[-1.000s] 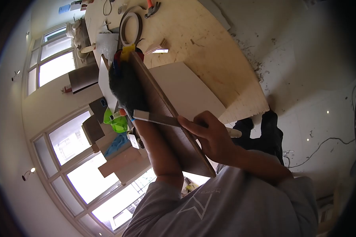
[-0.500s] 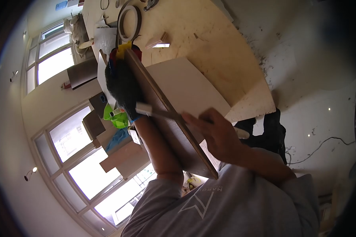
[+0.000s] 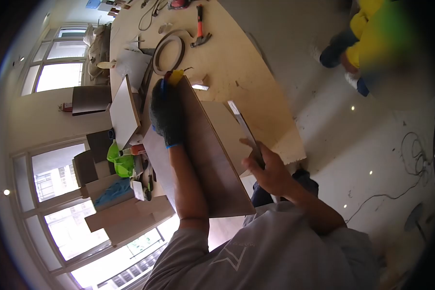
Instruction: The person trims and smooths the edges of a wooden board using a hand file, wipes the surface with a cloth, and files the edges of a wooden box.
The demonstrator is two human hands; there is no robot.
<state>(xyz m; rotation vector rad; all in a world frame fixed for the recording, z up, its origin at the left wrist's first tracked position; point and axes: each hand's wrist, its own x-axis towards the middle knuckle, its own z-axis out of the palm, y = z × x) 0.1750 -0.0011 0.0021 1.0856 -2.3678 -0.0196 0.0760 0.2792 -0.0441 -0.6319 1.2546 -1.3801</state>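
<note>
Tool (image 3: pixel 245 126) lifted clear (right fingers (image 3: pixel 253 166) curled round it)

The left hand (image 3: pixel 168 113) in a dark glove holds a big brown board (image 3: pixel 215 159) up on its edge, the bare right hand (image 3: pixel 271 175) holds a long flat file (image 3: pixel 245 129) just beside it, and a hammer (image 3: pixel 200 30) lies near a round roll of strip (image 3: pixel 180 54) on the wooden counter (image 3: pixel 258 99).

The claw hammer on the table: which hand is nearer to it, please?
The left. The gloved left hand, gripping the panel's far end, lies just short of the claw hammer; the right hand is farther back, nearer the body.
</note>
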